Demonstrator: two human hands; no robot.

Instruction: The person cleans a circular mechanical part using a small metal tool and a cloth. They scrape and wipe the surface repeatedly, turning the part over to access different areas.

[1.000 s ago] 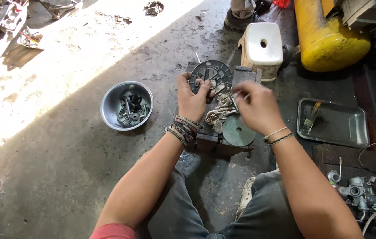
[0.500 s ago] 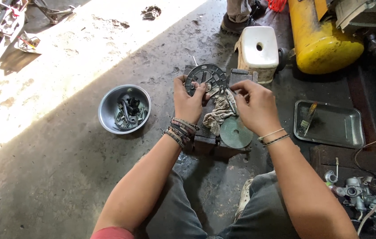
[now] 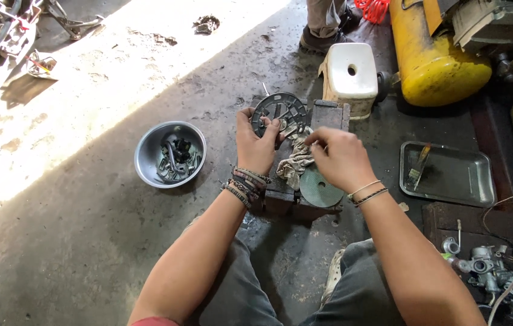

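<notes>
— Right, where does the round dark metal plate lie from the hands?

— Straight ahead, at the far end of the wooden block. Held tilted up on edge, face turned back toward the camera. No real long axis to speak of, being round; leans on the block's far left corner.

— Nearer hand?

— Left hand, plainly. Closed around the plate's lower left rim, thumb across the face. Right hand just beside, fingers curled and pinched at the plate's lower right, over the dirty rag; cannot tell whether gripping the rag or some small part.

— Anything under the right wrist?

— Green disc, flat on the block's near end, touching the rag's edge.

— Room to move?

— Open concrete to the left, as far as the metal bowl of small parts, well apart. Tighter ahead: white plastic stool just behind the block, yellow tank beyond. To the right, steel tray with a brush, near but not touching. Carburettor low at the right, well clear.
</notes>
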